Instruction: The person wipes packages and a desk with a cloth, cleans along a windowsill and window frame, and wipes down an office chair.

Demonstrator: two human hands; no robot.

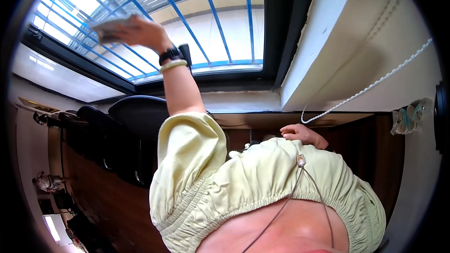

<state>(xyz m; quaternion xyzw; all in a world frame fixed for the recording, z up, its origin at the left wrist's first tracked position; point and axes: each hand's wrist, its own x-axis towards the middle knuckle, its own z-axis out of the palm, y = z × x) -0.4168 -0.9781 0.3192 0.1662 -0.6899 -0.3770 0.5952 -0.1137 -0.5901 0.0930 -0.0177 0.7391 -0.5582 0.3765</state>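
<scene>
My left hand (140, 33) is raised to the upper left, in front of the window pane (187, 23). Its fingers are closed on a grey cloth (110, 29), somewhat smeared by motion, which lies against or close to the glass; I cannot tell which. A black watch (171, 55) and a pale bangle (173, 65) circle that wrist. Low by my waist is my right hand (304, 135), partly hidden behind my pale yellow top (276, 168). Its visible fingers are loosely bent and hold nothing that I can see.
Blue bars (215, 18) stand outside the dark window frame (276, 42). A white beaded cord (375, 84) hangs at the right, near a clear bag of small items (410, 116) on the wall. Dark chairs (140, 112) line the left side above a brown floor (103, 192).
</scene>
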